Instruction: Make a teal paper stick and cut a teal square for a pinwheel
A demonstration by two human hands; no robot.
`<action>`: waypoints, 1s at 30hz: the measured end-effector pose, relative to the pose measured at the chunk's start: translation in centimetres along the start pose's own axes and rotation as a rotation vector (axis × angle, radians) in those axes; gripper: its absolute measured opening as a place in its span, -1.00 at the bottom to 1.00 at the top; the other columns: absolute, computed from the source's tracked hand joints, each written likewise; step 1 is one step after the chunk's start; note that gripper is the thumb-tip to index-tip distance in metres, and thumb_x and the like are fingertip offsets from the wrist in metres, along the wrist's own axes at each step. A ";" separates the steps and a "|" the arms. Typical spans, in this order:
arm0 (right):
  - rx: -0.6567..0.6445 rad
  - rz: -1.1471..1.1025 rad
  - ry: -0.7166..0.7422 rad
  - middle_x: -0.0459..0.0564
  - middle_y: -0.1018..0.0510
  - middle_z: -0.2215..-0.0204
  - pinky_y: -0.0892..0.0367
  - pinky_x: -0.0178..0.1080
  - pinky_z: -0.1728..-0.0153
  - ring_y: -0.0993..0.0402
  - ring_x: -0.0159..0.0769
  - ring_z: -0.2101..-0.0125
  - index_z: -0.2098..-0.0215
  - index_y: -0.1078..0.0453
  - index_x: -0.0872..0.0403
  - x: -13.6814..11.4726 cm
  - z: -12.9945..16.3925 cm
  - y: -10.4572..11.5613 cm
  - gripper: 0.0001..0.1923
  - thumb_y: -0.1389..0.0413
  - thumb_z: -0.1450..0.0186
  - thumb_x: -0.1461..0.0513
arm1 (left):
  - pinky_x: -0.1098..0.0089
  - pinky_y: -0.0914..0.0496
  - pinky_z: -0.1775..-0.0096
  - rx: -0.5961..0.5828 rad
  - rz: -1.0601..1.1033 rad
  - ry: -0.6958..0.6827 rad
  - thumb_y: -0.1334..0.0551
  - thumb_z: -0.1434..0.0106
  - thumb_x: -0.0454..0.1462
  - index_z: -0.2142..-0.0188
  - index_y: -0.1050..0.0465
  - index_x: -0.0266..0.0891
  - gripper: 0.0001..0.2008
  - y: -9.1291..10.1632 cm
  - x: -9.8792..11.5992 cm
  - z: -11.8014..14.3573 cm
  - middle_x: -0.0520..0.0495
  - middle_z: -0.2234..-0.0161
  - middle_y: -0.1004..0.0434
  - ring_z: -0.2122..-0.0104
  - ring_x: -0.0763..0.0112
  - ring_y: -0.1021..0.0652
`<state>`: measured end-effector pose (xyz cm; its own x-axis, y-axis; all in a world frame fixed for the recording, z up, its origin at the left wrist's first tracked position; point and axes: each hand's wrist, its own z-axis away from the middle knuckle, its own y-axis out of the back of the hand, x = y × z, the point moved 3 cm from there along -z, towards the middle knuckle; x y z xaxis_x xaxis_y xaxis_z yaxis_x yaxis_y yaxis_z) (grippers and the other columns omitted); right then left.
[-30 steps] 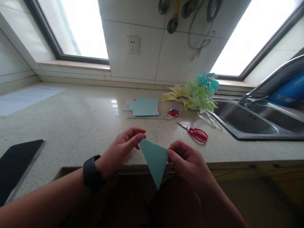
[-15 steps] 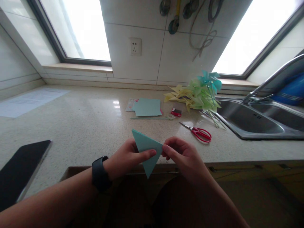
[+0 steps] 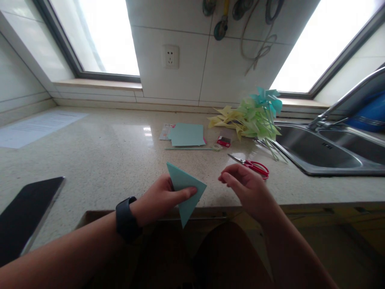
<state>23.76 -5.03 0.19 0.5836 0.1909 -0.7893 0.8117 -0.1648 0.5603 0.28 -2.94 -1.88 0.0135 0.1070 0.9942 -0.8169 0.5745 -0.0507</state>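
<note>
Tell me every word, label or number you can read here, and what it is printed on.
No text can be read.
Printed sheet far left on the counter: lines of print, too blurred.
Small red box by the paper stack: markings too small.
Packet under the paper stack: print too small.
Folded paper in the left hand: blank.

Count rn: 1 folded teal triangle (image 3: 185, 188), 1 pr red scissors (image 3: 252, 165), 1 stack teal sheets (image 3: 187, 134), 1 pinwheel pile (image 3: 251, 116), 1 dark tablet (image 3: 25, 212).

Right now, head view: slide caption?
Left hand pinches a folded teal paper triangle; right hand hovers empty near red scissors.
</note>
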 end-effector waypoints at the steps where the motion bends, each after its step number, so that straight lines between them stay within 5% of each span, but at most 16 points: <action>1: 0.073 0.238 0.008 0.03 -0.63 0.32 -0.45 -0.20 0.28 -0.57 -0.23 0.33 0.22 -0.45 0.04 1.0 -0.4 1.3 -0.74 -0.05 -0.37 0.04 | 0.25 -0.52 0.23 0.005 0.002 0.004 -0.38 -0.24 -0.13 0.23 -0.57 -0.31 -0.73 0.0 0.0 0.0 -0.15 0.29 -0.68 0.30 0.24 -0.62; 5: 0.203 0.530 -0.062 0.27 -0.61 0.16 -0.38 0.04 0.14 -0.55 0.08 0.15 0.06 -0.50 0.14 5.3 -1.9 5.8 -0.66 -0.09 -0.34 0.09 | 0.27 -0.52 0.24 0.028 0.014 0.007 -0.39 -0.23 -0.13 0.26 -0.56 -0.31 -0.75 0.1 0.1 -0.1 -0.16 0.30 -0.67 0.31 0.24 -0.62; 8: 0.146 0.649 -0.047 0.25 -0.61 0.12 -0.36 0.03 0.10 -0.53 0.10 0.10 0.06 -0.54 0.11 7.3 -2.6 7.7 -0.67 -0.07 -0.33 0.14 | 0.25 -0.52 0.23 0.033 0.031 0.010 -0.39 -0.22 -0.12 0.26 -0.57 -0.30 -0.74 0.1 0.1 -0.1 -0.17 0.29 -0.68 0.30 0.23 -0.62; 14: 0.039 0.757 0.012 0.23 -0.61 0.16 -0.34 -0.02 0.13 -0.53 0.04 0.15 0.15 -0.60 0.09 8.5 -3.0 8.5 -0.70 -0.06 -0.33 0.16 | 0.26 -0.51 0.24 0.046 0.048 0.019 -0.40 -0.22 -0.12 0.27 -0.57 -0.30 -0.74 0.3 -0.2 -0.2 -0.16 0.30 -0.67 0.31 0.24 -0.62; 21: 0.018 0.779 -0.063 0.16 -0.61 0.46 -0.17 -0.13 0.42 -0.48 -0.09 0.44 0.30 -0.61 0.07 7.7 -2.7 8.9 -0.81 -0.15 -0.27 0.19 | 0.30 -0.50 0.27 0.051 0.065 0.021 -0.40 -0.22 -0.15 0.27 -0.56 -0.31 -0.76 0.2 0.2 -0.2 -0.14 0.33 -0.66 0.35 0.29 -0.60; 26: 0.081 0.651 -0.122 0.11 -0.66 0.37 -0.30 -0.14 0.43 -0.55 -0.10 0.43 0.17 -0.56 0.02 7.1 -1.9 8.7 -0.77 -0.14 -0.29 0.13 | 0.29 -0.50 0.25 0.056 0.073 0.022 -0.41 -0.21 -0.14 0.27 -0.57 -0.31 -0.75 0.2 0.3 -0.2 -0.16 0.31 -0.67 0.33 0.26 -0.61; 30: 0.089 0.043 -0.112 0.13 -0.64 0.32 -0.47 -0.17 0.47 -0.59 -0.16 0.39 0.12 -0.44 0.09 5.6 -0.9 6.7 -0.65 -0.14 -0.30 0.00 | 0.28 -0.50 0.24 0.084 0.077 0.017 -0.42 -0.19 -0.14 0.28 -0.58 -0.31 -0.74 0.2 0.3 -0.2 -0.16 0.31 -0.68 0.35 0.28 -0.60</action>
<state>32.46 -4.23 -0.28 0.6075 0.0736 -0.7909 0.7778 -0.2569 0.5736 0.22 -2.65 -1.64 -0.0422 0.1628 0.9858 -0.8612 0.4942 -0.1185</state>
